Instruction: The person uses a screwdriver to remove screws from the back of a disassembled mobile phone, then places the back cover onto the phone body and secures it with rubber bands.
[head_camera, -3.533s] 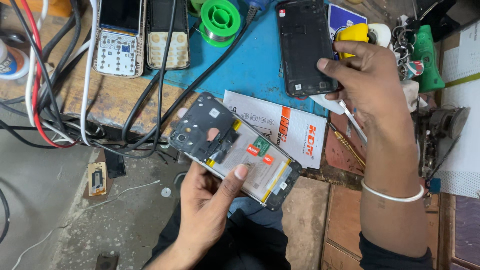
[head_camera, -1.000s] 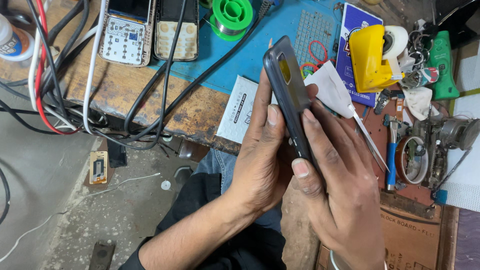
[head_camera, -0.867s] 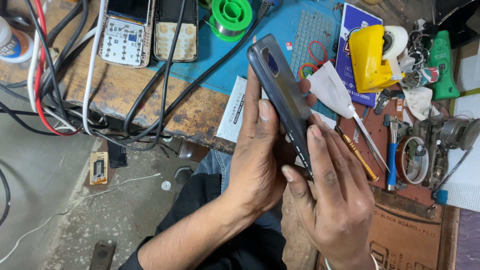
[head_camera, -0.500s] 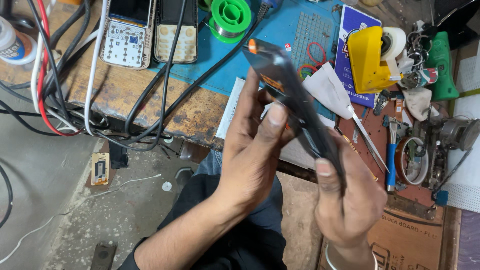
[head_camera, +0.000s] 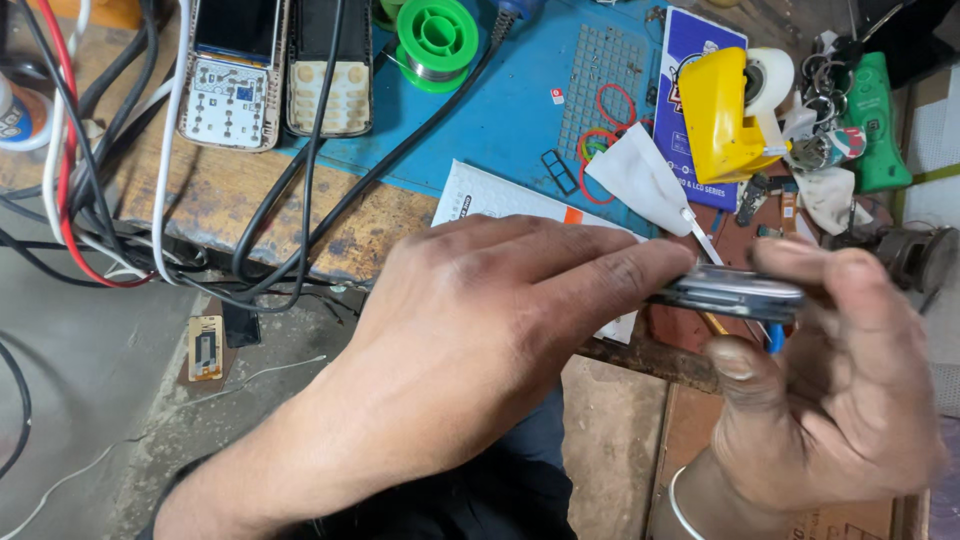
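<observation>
Head cam: both hands meet over the bench edge, clamped on a smartphone (head_camera: 735, 292) now seen edge-on, a thin dark sliver w/ a glossy rim. Left hand (head_camera: 480, 340) lies flat over most of it, fingers long and closed down on the top face; right hand (head_camera: 830, 390) cups the far end, thumb under, fingertips curled over the rim. Half a sec ago the phone was tilted up w/ its back showing; now it's level and squeezed between the palms, which reads as the back cover being pressed home, prob. near the end of reassembly. Behind: blue mat (head_camera: 520, 110), green solder spool (head_camera: 437, 38), two keypad phone boards (head_camera: 275, 75), yellow tape dispenser (head_camera: 725, 110), white cloth wedge (head_camera: 640, 180), tangled cables (head_camera: 120, 200).
</observation>
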